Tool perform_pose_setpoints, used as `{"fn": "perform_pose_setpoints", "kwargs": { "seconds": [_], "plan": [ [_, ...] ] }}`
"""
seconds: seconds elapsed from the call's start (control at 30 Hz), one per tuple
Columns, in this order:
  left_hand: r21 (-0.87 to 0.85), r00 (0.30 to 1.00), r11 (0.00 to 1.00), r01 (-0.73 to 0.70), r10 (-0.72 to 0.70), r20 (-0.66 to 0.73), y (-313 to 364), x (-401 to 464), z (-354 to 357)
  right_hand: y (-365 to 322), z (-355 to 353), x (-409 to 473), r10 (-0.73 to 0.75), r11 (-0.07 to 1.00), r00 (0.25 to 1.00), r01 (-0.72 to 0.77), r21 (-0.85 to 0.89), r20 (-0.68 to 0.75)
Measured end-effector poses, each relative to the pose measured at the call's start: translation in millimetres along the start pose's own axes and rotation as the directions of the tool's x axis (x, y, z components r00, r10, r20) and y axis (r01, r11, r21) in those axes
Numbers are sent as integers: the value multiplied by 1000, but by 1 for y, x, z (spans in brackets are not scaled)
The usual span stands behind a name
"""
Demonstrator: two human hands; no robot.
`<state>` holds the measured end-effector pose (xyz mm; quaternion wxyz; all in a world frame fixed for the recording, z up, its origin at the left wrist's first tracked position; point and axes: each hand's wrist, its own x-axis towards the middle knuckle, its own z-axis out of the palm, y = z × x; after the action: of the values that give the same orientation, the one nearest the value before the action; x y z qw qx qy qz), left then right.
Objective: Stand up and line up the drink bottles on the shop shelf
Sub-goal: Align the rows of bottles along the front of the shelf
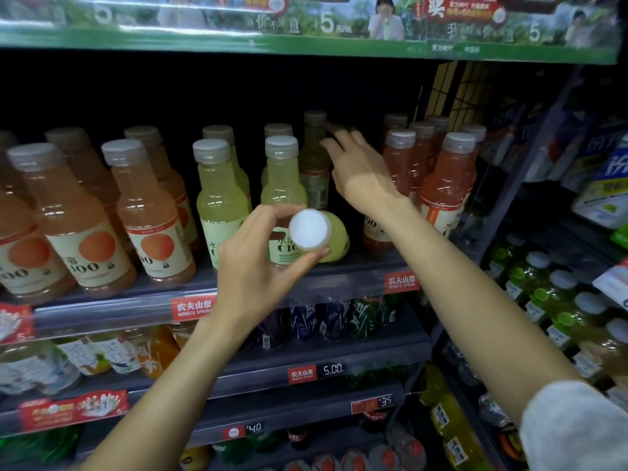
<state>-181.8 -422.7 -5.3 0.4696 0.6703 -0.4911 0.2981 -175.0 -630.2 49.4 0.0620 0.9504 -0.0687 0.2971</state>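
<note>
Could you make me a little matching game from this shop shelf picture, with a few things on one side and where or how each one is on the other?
Things:
1. left hand
2. right hand
3. orange drink bottles
4. red price tag reading 5.00

States:
A. standing upright at the left end of the shelf
B. reaching to the yellow-green bottle at the back of the shelf
C. fixed on the edge of a lower shelf
D. gripping the white cap of a yellow-green bottle lying on its side

Pairs: 1-D, 2-B, 3-A, 4-C

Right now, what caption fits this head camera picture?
Left hand grips a lying yellow bottle; right hand reaches to an upright bottle.
</note>
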Motion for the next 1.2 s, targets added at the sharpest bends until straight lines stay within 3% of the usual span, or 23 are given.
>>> {"fn": "perform_pose_setpoints", "kwargs": {
  "seconds": [0.07, 0.2, 0.37, 0.5, 0.6, 0.97, 1.07, 1.2],
  "plan": [
    [3, 1000, 1000, 10, -10, -7, 2, -3, 0, -2, 14, 21, 37, 996, 995, -29, -86, 98],
    [5, 999, 999, 34, -34, -9, 2, -8, -1, 7, 33, 39, 43, 996, 990, -31, -86, 138],
    [15, 999, 999, 37, -37, -13, 1, -10, -1, 3, 20, 27, 81, 985, 995, -70, -156, 61],
    [-2, 998, 998, 64, -64, -29, 2, -11, 0, -6, 14, 3, 150, 987, 979, -141, 71, -137],
    [-7, 997, 998, 67, -67, -26, 3, -10, 0, -8, 10, 2, 222, 942, 971, -190, 276, -88],
    [-8, 998, 998, 61, -61, -27, 3, -10, 1, -2, -17, 24, 360, 926, 933, -354, 129, -19],
    [-8, 997, 998, 59, -59, -41, 3, -8, 1, 1, -21, 22, 415, 884, 907, -420, 207, 67],
    [-16, 997, 998, 58, -58, -47, 3, -5, 1, 9, -25, 14, 384, 870, 916, -401, 286, 114]
  ]
}}
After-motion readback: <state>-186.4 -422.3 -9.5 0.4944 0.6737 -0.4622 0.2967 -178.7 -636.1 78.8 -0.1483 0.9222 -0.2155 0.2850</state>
